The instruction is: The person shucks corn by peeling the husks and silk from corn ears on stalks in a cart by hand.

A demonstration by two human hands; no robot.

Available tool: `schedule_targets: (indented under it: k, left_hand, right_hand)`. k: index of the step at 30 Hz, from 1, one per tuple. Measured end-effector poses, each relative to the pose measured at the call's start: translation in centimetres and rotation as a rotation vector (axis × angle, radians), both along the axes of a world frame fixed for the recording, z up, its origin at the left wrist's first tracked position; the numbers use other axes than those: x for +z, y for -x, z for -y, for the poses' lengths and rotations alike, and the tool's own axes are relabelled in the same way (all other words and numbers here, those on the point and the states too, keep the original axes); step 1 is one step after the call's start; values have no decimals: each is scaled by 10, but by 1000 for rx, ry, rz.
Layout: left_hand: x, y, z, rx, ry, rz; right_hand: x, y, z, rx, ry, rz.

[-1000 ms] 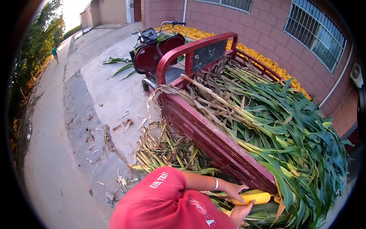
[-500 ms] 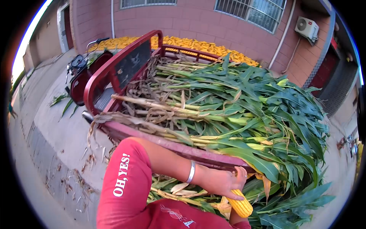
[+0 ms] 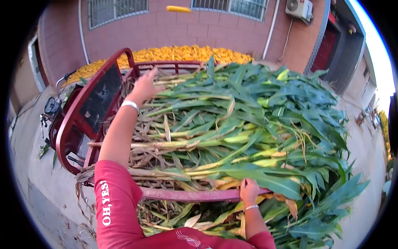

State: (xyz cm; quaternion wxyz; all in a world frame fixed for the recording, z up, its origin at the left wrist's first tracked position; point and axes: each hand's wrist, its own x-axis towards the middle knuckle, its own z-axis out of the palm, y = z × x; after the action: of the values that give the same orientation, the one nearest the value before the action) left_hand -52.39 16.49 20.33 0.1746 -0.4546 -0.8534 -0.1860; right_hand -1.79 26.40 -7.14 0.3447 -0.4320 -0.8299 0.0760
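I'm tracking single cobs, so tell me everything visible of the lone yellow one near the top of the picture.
The lone corn cob is bright yellow and elongated, with no husk visible; individual kernels are too small to make out. It appears to be in mid-air, nearly level in the picture, against the pinkish wall and just left of a barred window. It shows above the corn heap, and nothing visible touches it.

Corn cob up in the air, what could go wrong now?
The corn cob might hit a barred window or bounce off the wall, missing the cob pile. Leafy stalks reach past the end of the side rail, so some could slip off. Leaves beside the right grip might scratch it.
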Motion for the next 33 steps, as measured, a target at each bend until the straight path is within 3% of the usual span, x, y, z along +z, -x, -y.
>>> schedule_targets:
  k: [2, 3, 7, 11, 15, 23, 29, 33]
  left_hand:
    - [-63, -29, -5, -135, 246, 202]
    - [-106, -42, -6, -204, 341, 359]
    - [-233, -119, -10, -539, 511, 596]
    - [-300, -175, -14, -624, 785, 280]
    - [-353, -179, -19, -558, 905, 316]
    - [-388, -181, -40, -463, 924, 326]
    - [-374, -176, -27, -512, 845, 435]
    - [-338, -177, -26, -551, 642, 423]
  right_hand:
    - [-11, 0, -4, -24, -66, 21]
    - [-4, -1, -2, -21, 31, 64]
    - [-1, 2, -5, 2, 20, 60]
    - [-1, 4, -6, -16, 8, 45]
    - [-4, 5, -9, -16, 13, 45]
    - [1, 3, -10, -17, -8, -6]
    - [-3, 0, -10, -9, 7, -29]
    - [-9, -3, -10, -43, 10, -17]
